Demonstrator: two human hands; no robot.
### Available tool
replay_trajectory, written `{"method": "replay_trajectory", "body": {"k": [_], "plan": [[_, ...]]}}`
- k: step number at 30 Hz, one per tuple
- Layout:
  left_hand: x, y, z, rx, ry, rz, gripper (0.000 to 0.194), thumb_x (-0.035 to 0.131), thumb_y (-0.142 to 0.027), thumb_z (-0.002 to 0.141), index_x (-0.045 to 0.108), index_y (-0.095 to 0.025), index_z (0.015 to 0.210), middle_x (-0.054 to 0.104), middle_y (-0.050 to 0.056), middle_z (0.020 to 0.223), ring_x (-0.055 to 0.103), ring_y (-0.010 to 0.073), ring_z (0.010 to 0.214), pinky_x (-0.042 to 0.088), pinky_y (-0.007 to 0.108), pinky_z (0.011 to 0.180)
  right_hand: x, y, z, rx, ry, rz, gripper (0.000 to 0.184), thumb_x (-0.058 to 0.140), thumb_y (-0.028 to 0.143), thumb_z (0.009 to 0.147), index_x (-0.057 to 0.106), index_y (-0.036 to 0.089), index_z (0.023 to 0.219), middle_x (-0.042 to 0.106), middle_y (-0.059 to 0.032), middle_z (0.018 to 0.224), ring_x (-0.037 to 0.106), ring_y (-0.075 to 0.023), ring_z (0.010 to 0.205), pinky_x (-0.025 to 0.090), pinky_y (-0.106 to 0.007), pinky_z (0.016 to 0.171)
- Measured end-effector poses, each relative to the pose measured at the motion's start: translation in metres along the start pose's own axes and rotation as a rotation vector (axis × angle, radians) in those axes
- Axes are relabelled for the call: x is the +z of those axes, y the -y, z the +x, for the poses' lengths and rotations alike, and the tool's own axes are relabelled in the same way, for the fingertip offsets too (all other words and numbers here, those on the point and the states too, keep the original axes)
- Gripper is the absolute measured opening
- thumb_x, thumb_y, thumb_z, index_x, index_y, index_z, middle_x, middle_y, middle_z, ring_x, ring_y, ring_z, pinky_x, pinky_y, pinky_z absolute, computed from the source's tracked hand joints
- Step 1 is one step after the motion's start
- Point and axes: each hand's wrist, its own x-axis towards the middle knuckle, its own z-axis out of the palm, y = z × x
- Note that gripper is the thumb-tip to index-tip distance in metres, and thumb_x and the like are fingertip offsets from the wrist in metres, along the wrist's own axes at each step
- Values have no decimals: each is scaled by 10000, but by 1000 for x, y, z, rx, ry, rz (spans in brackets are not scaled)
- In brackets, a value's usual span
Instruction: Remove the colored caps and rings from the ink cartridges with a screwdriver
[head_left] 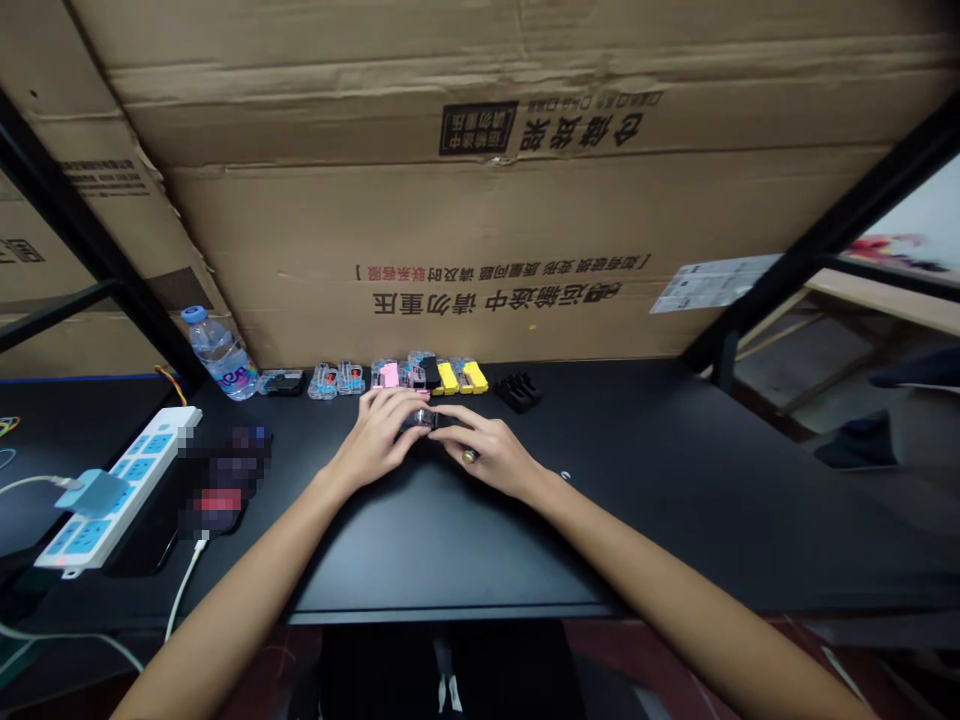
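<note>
Near the middle of the black table, my left hand (381,437) is closed on a small dark piece with a shiny, clear-looking part (422,418). My right hand (499,455) pinches the same piece at its right end with thumb and fingers. A small round gold-coloured thing (469,456) shows at the right hand's fingers; whether it is a ring or a tool's end I cannot tell. Just behind the hands lies a row of small clear-cased parts, some with pink (385,374) and some with yellow (472,376) blocks. A black slotted part (517,391) lies to their right.
A water bottle (223,355) stands at the back left, against a large cardboard sheet (420,220). On the left lie a white power strip (124,490) with a blue charger (94,493) and a phone (225,490) on a white cable. A tiny white bit (565,475) lies beside my right wrist.
</note>
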Motion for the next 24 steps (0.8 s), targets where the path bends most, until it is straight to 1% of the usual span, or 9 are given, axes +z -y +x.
{"method": "replay_trajectory", "body": {"k": [3, 5, 7, 9, 11, 16, 20, 22, 24], "plan": [[-1, 1, 1, -19, 39, -40, 292, 493, -384, 1102, 645, -261, 1318, 681, 96, 1450, 570, 276, 1379, 322, 482, 1208, 6, -6, -2, 114, 5, 58, 186, 556, 268, 1028, 658, 260, 1183, 758, -105, 1302, 773, -208, 912, 627, -345, 819], [-4, 4, 2, -67, 38, -67, 279, 491, -370, 1096, 650, -256, 1295, 679, 96, 1449, 560, 284, 1390, 320, 487, 1219, 7, -11, -2, 196, -5, 78, 250, 601, 291, 1000, 597, 259, 1247, 782, -92, 1212, 748, -194, 781, 617, -341, 760], [-6, 10, 3, -133, 14, -118, 269, 505, -356, 1085, 651, -252, 1285, 681, 94, 1443, 555, 285, 1397, 325, 480, 1230, 5, -18, -2, 248, -14, 91, 337, 630, 293, 974, 556, 254, 1300, 780, -93, 1199, 744, -195, 772, 608, -339, 748], [-9, 19, 4, -187, -17, -198, 270, 542, -356, 1064, 645, -243, 1287, 688, 97, 1423, 567, 280, 1380, 352, 460, 1221, 1, -22, 0, 268, -12, 104, 376, 645, 283, 959, 545, 247, 1319, 768, -102, 1221, 762, -217, 880, 604, -342, 781], [-10, 28, 3, -214, -13, -282, 261, 587, -385, 1037, 658, -240, 1241, 712, 92, 1358, 597, 283, 1330, 387, 452, 1195, -3, -24, 1, 279, 18, 130, 376, 650, 280, 959, 550, 239, 1319, 767, -106, 1224, 764, -223, 916, 597, -340, 786], [-6, 40, -3, -274, 6, -521, 338, 622, -488, 1009, 666, -206, 1191, 740, 93, 1222, 677, 265, 1144, 486, 405, 1074, -7, -16, 4, 305, 124, 177, 410, 687, 289, 959, 585, 239, 1353, 791, -96, 1170, 740, -184, 749, 574, -326, 752], [0, 36, -7, -294, 71, -598, 470, 762, -518, 913, 639, -201, 1239, 747, 72, 1168, 698, 235, 1038, 525, 370, 993, -1, -14, 2, 270, 168, 190, 409, 689, 273, 963, 619, 245, 1364, 797, -104, 1200, 771, -212, 874, 577, -331, 797], [3, 33, -7, -297, 121, -597, 572, 844, -531, 832, 639, -207, 1258, 749, 59, 1146, 702, 228, 1009, 537, 358, 965, 1, -14, 1, 240, 163, 194, 397, 686, 274, 965, 639, 245, 1358, 794, -105, 1229, 775, -230, 965, 582, -341, 838], [4, 31, -6, -291, 140, -594, 601, 875, -539, 791, 655, -202, 1238, 752, 47, 1099, 704, 222, 976, 542, 351, 944, 2, -15, 0, 201, 140, 196, 365, 683, 283, 967, 670, 248, 1330, 784, -100, 1261, 765, -242, 1046, 582, -350, 885]]}}
